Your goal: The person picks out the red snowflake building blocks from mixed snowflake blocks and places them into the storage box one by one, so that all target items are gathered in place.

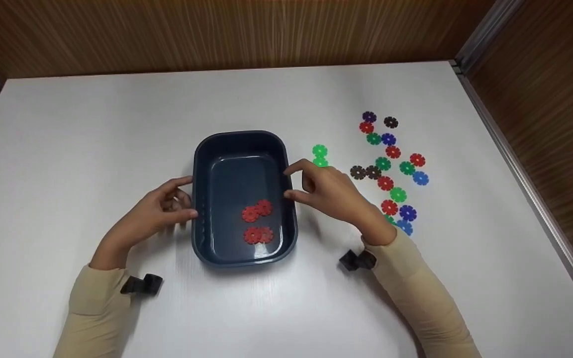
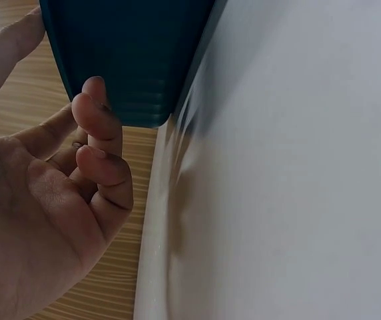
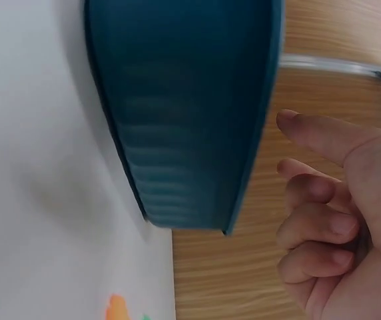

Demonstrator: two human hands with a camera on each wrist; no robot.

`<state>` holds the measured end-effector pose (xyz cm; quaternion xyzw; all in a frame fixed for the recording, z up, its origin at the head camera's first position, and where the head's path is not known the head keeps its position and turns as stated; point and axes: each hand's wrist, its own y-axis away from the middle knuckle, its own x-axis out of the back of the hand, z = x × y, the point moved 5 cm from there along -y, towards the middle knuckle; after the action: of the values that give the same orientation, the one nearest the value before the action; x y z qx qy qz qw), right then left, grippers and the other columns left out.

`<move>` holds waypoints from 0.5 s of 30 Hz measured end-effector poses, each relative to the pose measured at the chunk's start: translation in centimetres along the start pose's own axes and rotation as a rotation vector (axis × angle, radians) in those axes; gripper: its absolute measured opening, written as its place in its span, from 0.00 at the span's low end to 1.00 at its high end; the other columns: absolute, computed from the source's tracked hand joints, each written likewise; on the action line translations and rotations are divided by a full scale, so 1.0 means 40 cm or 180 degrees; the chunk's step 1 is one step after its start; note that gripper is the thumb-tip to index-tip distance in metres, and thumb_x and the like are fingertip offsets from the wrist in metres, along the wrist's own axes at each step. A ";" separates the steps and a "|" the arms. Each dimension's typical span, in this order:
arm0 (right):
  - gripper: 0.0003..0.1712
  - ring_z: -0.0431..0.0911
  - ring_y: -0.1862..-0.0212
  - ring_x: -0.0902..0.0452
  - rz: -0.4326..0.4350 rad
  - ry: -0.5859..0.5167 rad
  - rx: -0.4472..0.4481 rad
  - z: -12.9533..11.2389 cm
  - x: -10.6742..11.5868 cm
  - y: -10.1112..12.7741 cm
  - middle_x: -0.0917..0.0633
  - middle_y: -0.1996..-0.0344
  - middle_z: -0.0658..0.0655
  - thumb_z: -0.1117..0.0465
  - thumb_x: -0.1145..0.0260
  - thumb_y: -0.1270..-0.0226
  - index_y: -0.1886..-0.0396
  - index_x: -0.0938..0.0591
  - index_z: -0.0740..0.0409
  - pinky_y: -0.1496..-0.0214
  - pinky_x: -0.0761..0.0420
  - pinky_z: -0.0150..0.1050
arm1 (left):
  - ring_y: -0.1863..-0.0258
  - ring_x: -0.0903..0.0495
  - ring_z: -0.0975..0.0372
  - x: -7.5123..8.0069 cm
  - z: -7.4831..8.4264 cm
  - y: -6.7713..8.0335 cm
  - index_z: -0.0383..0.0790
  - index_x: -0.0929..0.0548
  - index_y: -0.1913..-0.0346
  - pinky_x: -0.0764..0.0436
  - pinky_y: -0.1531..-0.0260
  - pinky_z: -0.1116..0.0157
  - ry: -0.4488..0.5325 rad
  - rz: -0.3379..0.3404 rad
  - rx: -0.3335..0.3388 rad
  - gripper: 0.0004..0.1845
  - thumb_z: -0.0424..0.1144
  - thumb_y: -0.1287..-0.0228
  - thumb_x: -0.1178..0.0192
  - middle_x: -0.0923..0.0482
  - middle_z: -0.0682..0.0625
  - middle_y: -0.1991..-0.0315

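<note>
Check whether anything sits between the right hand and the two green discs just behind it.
Nothing visible does. The right hand hovers at the right wall of the dark blue tray, and the two green discs lie on bare white table just beyond its fingertips, apart from the larger scatter.

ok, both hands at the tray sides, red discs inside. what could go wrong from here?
1. The left hand and right hand sit at the dark blue tray walls with no firm grip showing; a lift might slip or tip.
2. The four red discs lie loose inside; tilting could slide them around or out.
3. The green discs lie close to the right hand; it may knock them.
</note>
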<state>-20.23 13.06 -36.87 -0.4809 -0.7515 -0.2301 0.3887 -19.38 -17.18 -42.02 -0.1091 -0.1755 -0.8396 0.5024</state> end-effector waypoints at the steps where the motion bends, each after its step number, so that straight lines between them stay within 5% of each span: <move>1: 0.21 0.41 0.79 0.36 -0.0002 -0.0025 -0.0024 0.007 0.008 -0.001 0.28 0.82 0.49 0.50 0.34 0.41 0.49 0.23 0.49 0.77 0.38 0.33 | 0.74 0.26 0.64 0.000 0.000 0.000 0.44 0.39 0.33 0.30 0.78 0.68 -0.0004 -0.0002 0.0012 0.36 0.39 0.43 0.36 0.30 0.50 0.63; 11: 0.21 0.45 0.73 0.32 0.0145 -0.0219 -0.0493 0.118 0.118 0.010 0.28 0.75 0.52 0.52 0.35 0.40 0.47 0.25 0.49 0.74 0.31 0.31 | 0.73 0.27 0.67 0.000 0.005 0.003 0.43 0.39 0.32 0.30 0.75 0.69 -0.0061 0.0007 -0.0009 0.36 0.39 0.43 0.36 0.30 0.48 0.61; 15: 0.22 0.48 0.70 0.22 0.0128 -0.0366 -0.0649 0.167 0.160 0.025 0.27 0.74 0.53 0.53 0.34 0.40 0.46 0.26 0.49 0.73 0.28 0.32 | 0.74 0.27 0.66 0.000 0.005 0.000 0.45 0.39 0.33 0.30 0.77 0.68 -0.0035 -0.0005 0.0001 0.36 0.40 0.43 0.36 0.30 0.48 0.62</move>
<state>-23.25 21.78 -35.72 -0.5453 -0.7354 -0.2696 0.2985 -19.37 -17.09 -41.84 -0.1135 -0.1785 -0.8393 0.5009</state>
